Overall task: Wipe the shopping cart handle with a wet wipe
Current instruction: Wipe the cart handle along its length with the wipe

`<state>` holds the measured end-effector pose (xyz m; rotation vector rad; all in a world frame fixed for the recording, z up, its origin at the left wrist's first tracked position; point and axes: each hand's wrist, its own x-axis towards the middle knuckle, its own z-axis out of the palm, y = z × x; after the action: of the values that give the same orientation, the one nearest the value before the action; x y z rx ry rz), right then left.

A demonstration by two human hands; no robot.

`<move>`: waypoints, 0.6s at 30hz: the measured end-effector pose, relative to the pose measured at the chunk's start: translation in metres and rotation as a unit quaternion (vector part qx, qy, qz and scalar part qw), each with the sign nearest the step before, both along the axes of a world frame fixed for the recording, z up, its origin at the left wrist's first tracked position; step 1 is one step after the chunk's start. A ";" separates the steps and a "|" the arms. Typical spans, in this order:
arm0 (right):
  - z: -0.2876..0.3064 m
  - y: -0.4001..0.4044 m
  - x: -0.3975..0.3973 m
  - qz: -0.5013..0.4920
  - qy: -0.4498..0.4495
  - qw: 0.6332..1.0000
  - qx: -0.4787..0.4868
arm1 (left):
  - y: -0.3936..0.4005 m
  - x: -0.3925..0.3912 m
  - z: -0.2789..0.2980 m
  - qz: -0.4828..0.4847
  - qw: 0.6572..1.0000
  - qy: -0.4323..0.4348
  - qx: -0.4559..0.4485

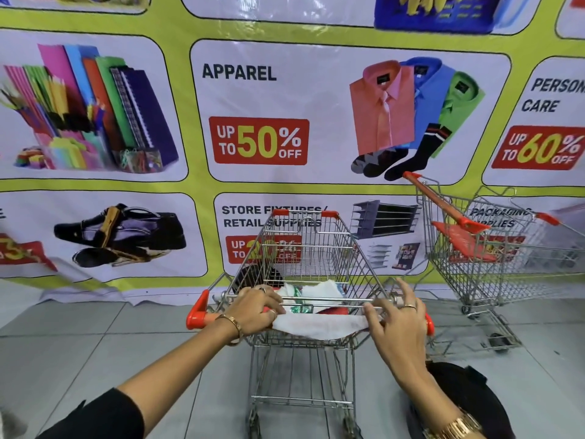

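A person stands at a shopping cart (304, 267) parked before a sale banner (259, 99), with a white wet wipe (316, 324) spread along the middle of the cart's red handle (199, 316). The left hand (256, 308) lies over the handle at the wipe's left end, fingers curled down onto bar and cloth, pinning that edge; the right hand (399, 318) rests at the wipe's right end with fingers splayed and loose, touching the cloth but not clenched around it. The wipe sags below the handle between the two hands, so it looks thin, limp and damp, likely to bunch or slide unless pressed flat against the bar. The handle, by contrast, appears rigid and smooth, and the best hold seems to be a palm wrapped over the wipe, squeezing it around the bar. Behind the handle, a wipes packet (296, 299) lies in the cart's child seat. A second cart (481, 248) stands to the right of the first.
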<state>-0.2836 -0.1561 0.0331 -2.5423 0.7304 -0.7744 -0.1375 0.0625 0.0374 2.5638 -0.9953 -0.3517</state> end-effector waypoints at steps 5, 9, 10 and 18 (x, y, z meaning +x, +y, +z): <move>-0.002 0.017 0.015 0.070 -0.017 0.997 0.036 | 0.002 0.003 -0.002 0.013 0.998 0.023 -0.061; -0.015 0.035 0.036 0.135 0.062 0.988 0.030 | 0.007 0.012 -0.005 0.088 0.990 0.011 -0.108; -0.017 0.038 0.038 0.142 0.072 0.987 0.023 | 0.009 0.016 -0.005 0.106 0.990 -0.011 -0.096; -0.035 0.079 0.066 0.119 0.177 0.975 -0.059 | 0.037 0.046 -0.023 0.212 0.958 -0.103 0.165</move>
<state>-0.2176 -0.0769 -0.0021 -2.8458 0.4775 -0.2955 -0.0911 0.0993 0.0141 3.0734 -0.4481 -0.1406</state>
